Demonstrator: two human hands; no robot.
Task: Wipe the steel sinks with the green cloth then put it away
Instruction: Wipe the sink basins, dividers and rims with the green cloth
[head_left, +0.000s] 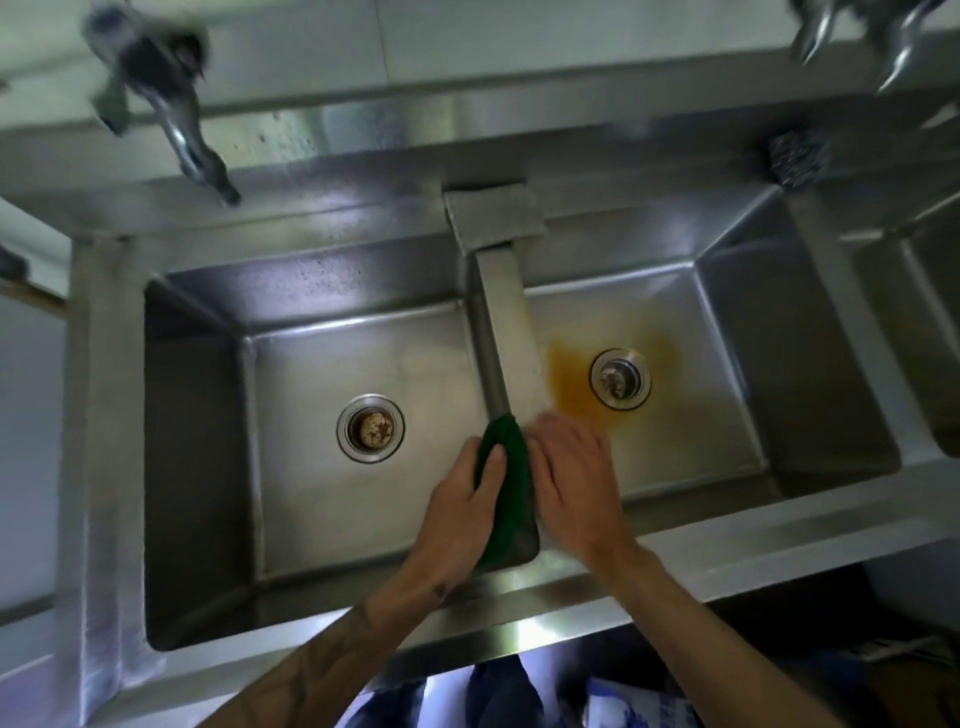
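Green cloth (506, 467) drapes over the divider (506, 332) between the two steel sinks (363, 364). From the head view, the left hand (462, 509) clamps it there with the thumb pressing, likely to scrub the ridge. The right hand (571, 478) lies flat and released against its other side, seemingly steadying it; an orange stain (571, 384) remains in the right basin.

Both forearms bare, no sleeves in frame. No gloves, rings, watch or bands visible on either hand. Left arm (332, 660): dark tattoo work along the forearm, patchy linework running from near the lower frame edge up toward the wrist, plus a small separate dark mark just below the wrist. Design unreadable, too blurred. Left hand (457, 512): short nails, no markings seen. Right arm (691, 608): no ink visible. Right hand (571, 478): fingertips motion-blurred, detail lost.
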